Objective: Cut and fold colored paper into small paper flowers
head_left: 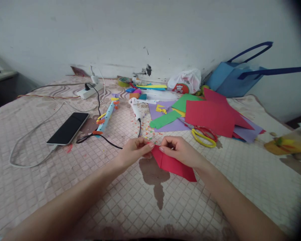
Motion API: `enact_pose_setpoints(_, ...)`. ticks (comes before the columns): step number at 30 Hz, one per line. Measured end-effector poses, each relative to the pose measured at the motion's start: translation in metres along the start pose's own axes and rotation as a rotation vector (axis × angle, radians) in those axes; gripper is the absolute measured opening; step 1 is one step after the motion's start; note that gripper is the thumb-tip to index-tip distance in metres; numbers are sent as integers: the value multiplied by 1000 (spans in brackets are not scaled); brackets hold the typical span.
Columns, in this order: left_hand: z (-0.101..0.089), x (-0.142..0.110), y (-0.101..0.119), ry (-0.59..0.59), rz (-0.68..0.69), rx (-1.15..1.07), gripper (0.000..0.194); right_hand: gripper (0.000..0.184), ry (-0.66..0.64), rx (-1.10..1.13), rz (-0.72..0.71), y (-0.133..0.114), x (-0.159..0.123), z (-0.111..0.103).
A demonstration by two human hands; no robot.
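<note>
A folded piece of red paper (174, 164) is held above the table, with a crease running down its left part. My left hand (136, 150) pinches its upper left corner between thumb and fingers. Close beside it, my right hand (179, 150) grips the top edge, thumb in front; the curled fingers hide part of the paper. Beyond the right hand lie scissors (203, 137) with yellow and red handles. A white glue gun (135, 108) rests past the left hand, its black cord running toward that hand.
Sheets of coloured paper (208, 115) pile up at the right. On the left are a phone (69, 129) on a charging cable, a light blue paper strip (106, 117) with coloured pieces, and a power strip (90, 91). A blue bag (233, 78) and a plastic bag (187, 82) stand by the wall.
</note>
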State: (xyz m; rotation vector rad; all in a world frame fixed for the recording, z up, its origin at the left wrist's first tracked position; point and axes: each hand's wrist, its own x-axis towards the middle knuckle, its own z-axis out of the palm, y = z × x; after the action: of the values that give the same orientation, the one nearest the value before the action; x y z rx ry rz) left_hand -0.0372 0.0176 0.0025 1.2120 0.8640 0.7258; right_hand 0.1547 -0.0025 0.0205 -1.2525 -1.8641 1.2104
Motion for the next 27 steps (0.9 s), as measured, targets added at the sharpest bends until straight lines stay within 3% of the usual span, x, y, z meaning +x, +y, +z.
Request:
enact_pose_setpoints(3, -1, 1, -2, -33, -8, 62, 25, 19, -51, -27, -19, 0, 0, -1)
enact_pose_setpoints(9, -8, 5, -3, 162, 45, 32, 22, 23, -66, -209, 30, 2, -2, -29)
enact_pose_setpoints(13, -16, 7, -5, 38, 41, 191, 21, 21, -82, -496, -19, 9, -2, -44)
enact_pose_setpoints(17, -16, 7, -9, -51, 99, 388, 17, 16, -74, -651, -78, 10, -1, -34)
enact_pose_setpoints(19, -15, 8, -11, -35, 94, 385, 16, 10, 83, -661, -149, 6, -1, -26)
enact_pose_setpoints(24, -15, 12, -8, 145, 16, 19, 24, 12, 827, -561, -463, -8, -8, -13)
enact_pose_setpoints(26, -16, 13, -6, 207, 25, -137, 26, 7, 913, -470, -452, -11, -10, -7)
enact_pose_setpoints(27, -16, 13, -5, 224, 37, -192, 26, 7, 863, -391, -394, -11, -10, -3)
